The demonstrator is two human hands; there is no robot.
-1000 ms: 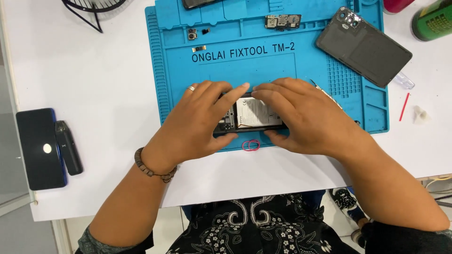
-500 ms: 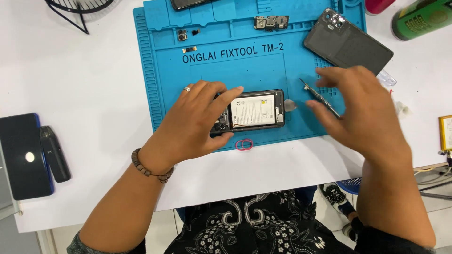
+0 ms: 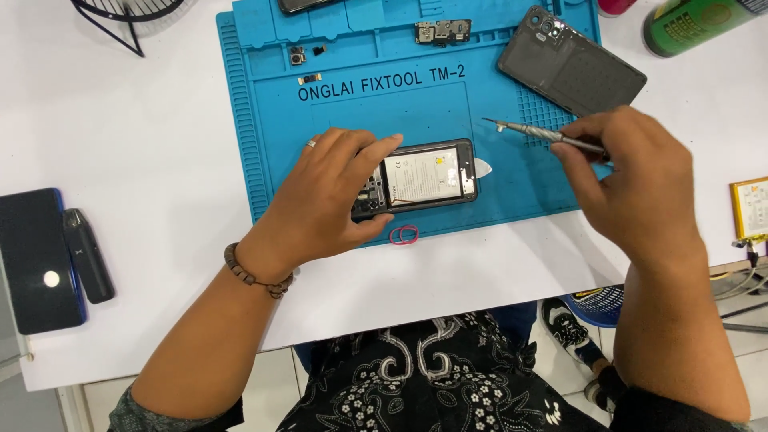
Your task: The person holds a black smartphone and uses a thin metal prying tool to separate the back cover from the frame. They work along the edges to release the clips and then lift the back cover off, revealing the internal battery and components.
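An opened phone [image 3: 428,178] with its white battery exposed lies on the blue repair mat [image 3: 264,120]. My left hand [image 3: 328,196] grips the phone's left end and holds it flat. My right hand [image 3: 632,180] is raised to the right of the phone and holds a thin metal screwdriver [image 3: 532,132], tip pointing left above the mat. A white pick [image 3: 484,168] sticks out at the phone's right end. A pink rubber band [image 3: 404,234] lies at the mat's near edge.
The phone's dark back cover [image 3: 572,62] rests on the mat's far right corner. Small parts [image 3: 442,32] sit in the mat's upper trays. A dark phone [image 3: 34,260] and black stick-shaped device [image 3: 88,254] lie left. A green can [image 3: 696,24] and a loose battery [image 3: 752,206] are right.
My right hand left the phone, moved right, picked up the screwdriver and now holds it raised. My left hand stayed on the phone.
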